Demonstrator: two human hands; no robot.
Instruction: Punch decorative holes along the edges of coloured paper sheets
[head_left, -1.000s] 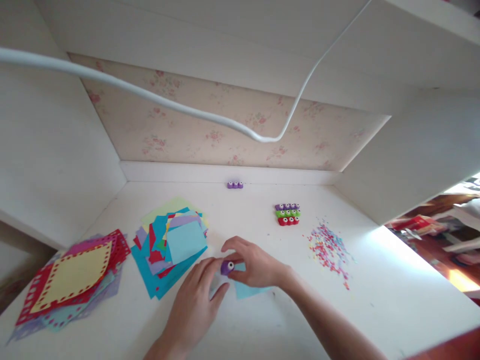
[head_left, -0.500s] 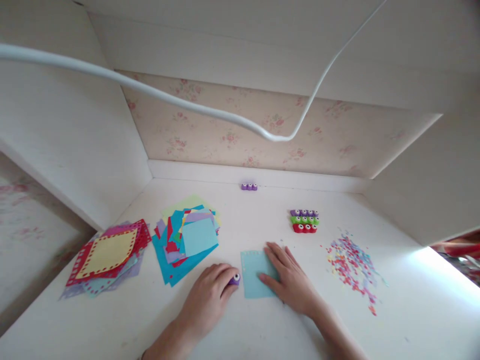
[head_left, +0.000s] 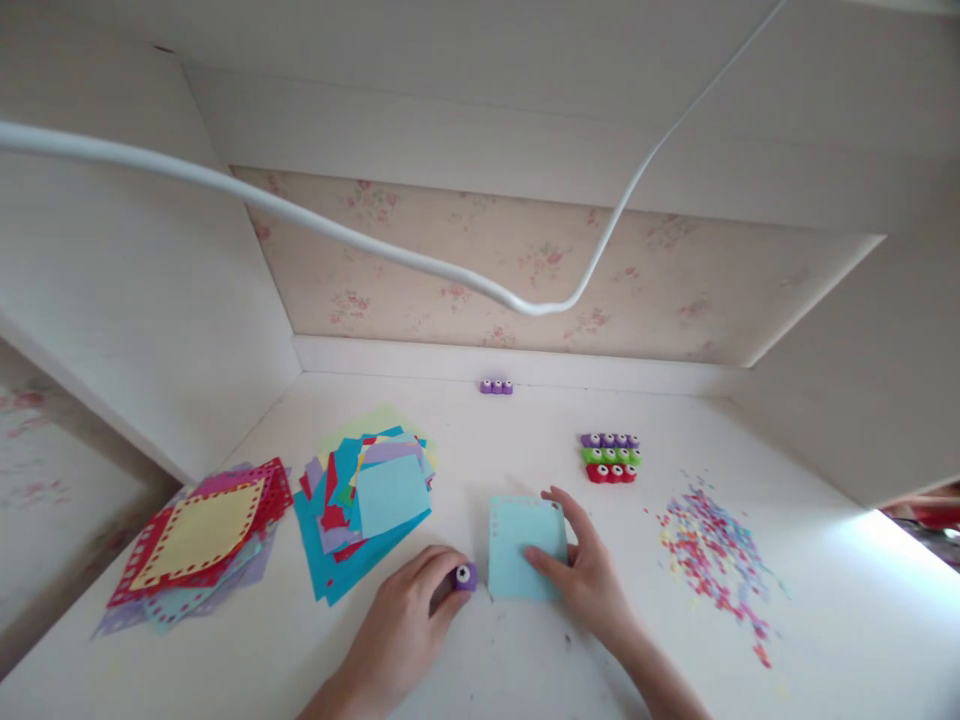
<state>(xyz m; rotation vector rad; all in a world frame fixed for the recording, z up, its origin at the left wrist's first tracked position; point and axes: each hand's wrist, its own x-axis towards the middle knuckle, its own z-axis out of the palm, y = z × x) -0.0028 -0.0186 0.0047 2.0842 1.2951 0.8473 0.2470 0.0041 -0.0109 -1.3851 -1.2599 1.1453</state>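
Observation:
My left hand (head_left: pixel 401 625) is closed around a small purple paper punch (head_left: pixel 466 576), whose white top bears a dark star-like mark. The punch is just left of a square of light blue paper (head_left: pixel 517 550). Small punched holes run along the paper's far edge and down part of its left edge. On the paper's right side, my right hand (head_left: pixel 592 575) pinches it, thumb on top and forefinger round the far right corner; the other fingers are partly hidden.
Punched sheets (head_left: pixel 202 530) lie far left, beside a pile of coloured paper (head_left: pixel 390 495). More punches (head_left: pixel 611 457) stand in rows at the right, and three purple ones (head_left: pixel 496 387) by the back wall. Confetti (head_left: pixel 712 545) is scattered right. A white cable (head_left: pixel 420 262) hangs across the view.
My right hand has gone from lying flat on the light blue paper to gripping its right side. The purple punch has turned in my left hand, so its marked top faces me more.

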